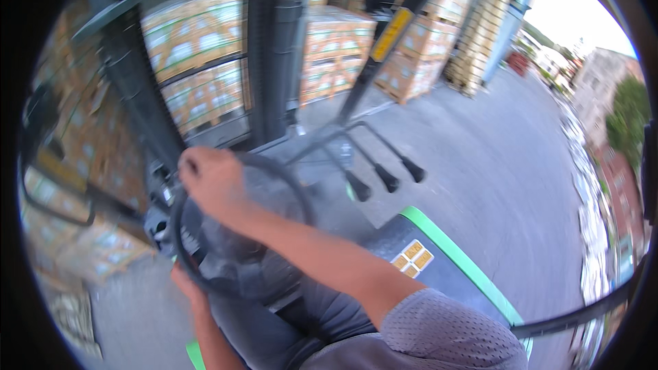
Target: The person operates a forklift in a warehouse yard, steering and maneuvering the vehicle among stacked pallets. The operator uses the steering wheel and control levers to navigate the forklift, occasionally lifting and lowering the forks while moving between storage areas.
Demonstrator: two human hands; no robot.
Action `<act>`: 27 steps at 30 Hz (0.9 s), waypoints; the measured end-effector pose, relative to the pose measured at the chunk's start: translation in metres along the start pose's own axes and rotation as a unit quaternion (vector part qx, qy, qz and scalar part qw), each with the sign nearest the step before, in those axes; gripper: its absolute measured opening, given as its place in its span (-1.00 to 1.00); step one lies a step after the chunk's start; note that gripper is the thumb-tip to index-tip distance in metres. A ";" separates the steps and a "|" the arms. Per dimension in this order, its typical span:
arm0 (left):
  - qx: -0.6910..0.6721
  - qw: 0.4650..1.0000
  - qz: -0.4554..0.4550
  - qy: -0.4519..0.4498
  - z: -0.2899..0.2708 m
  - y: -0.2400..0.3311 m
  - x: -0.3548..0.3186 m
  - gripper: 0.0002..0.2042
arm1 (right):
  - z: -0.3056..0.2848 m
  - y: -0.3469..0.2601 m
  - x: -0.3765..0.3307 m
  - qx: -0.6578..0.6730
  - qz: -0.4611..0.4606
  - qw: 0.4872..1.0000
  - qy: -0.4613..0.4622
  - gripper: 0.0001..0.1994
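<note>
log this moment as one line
right hand grips steering wheel top | left hand on wheel's lower rim | three levers untouched | stacked cartons ahead

- The left hand [184, 281] is partly hidden behind the steering wheel [301, 199]; its grip cannot be judged.
- The stacked cartons [199, 34] are blurred; their print is unreadable.
- The lever knobs [387, 178] are smeared by motion.

Stacked cartons [199, 34], three control levers [387, 178].
</note>
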State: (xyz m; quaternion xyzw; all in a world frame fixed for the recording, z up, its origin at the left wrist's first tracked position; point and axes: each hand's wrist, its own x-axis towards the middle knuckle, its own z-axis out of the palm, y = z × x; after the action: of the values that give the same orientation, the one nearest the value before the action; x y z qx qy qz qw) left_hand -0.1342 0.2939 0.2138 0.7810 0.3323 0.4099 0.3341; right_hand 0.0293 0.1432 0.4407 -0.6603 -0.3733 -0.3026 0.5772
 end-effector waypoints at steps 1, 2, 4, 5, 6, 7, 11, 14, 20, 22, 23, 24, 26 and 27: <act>0.009 0.998 -0.056 0.004 0.003 0.002 -0.010 -0.61 | -0.014 0.002 -0.002 0.024 0.012 0.999 -0.026 -0.91; -0.070 0.993 -0.093 0.011 0.005 0.005 -0.022 -0.64 | -0.027 0.003 -0.004 0.014 0.010 0.999 -0.029 -0.88; -0.112 0.980 -0.164 0.005 0.019 0.021 -0.045 -0.67 | -0.065 0.014 -0.006 -0.018 0.032 0.999 -0.039 -0.83; -0.009 0.990 -0.134 -0.032 0.026 0.033 -0.054 -0.64 | -0.084 0.022 -0.004 -0.026 0.049 0.998 -0.040 -0.81; -0.037 0.989 -0.138 -0.033 0.035 0.048 -0.064 -0.63 | -0.106 0.029 -0.004 -0.010 0.095 0.995 -0.032 -0.80; -0.025 0.994 -0.107 -0.026 0.044 0.064 -0.072 -0.62 | -0.126 0.037 0.000 -0.049 0.086 0.995 -0.017 -0.78; 0.093 0.995 0.020 0.040 0.075 0.134 -0.091 -0.56 | -0.208 0.064 0.008 -0.009 0.172 0.985 -0.003 -0.80; 0.100 0.993 0.052 0.040 0.089 0.172 -0.096 -0.60 | -0.265 0.078 -0.002 -0.038 0.216 0.975 0.028 -0.80; 0.092 0.995 0.035 0.029 0.107 0.202 -0.104 -0.59 | -0.344 0.081 -0.063 -0.086 0.257 0.961 0.050 -0.82; 0.081 0.995 0.041 0.027 0.108 0.204 -0.104 -0.59 | -0.352 0.067 -0.092 -0.113 0.276 0.954 0.038 -0.83; 0.078 0.996 0.044 0.027 0.105 0.204 -0.104 -0.59 | -0.352 0.058 -0.105 -0.095 0.287 0.953 0.025 -0.84; 0.090 0.994 0.046 0.041 0.102 0.204 -0.103 -0.60 | -0.350 0.049 -0.119 -0.081 0.295 0.952 0.017 -0.84; 0.075 0.996 0.046 0.016 0.096 0.201 -0.101 -0.61 | -0.342 0.030 -0.141 -0.080 0.290 0.954 0.010 -0.85; 0.086 0.995 0.055 0.012 0.091 0.199 -0.100 -0.61 | -0.336 0.025 -0.148 -0.081 0.276 0.958 -0.001 -0.86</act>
State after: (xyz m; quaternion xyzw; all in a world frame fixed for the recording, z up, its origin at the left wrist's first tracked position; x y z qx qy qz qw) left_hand -0.0517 0.0812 0.2898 0.8187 0.3270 0.4070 0.2390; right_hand -0.0187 -0.2112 0.3555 -0.7825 -0.1514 -0.1599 0.5825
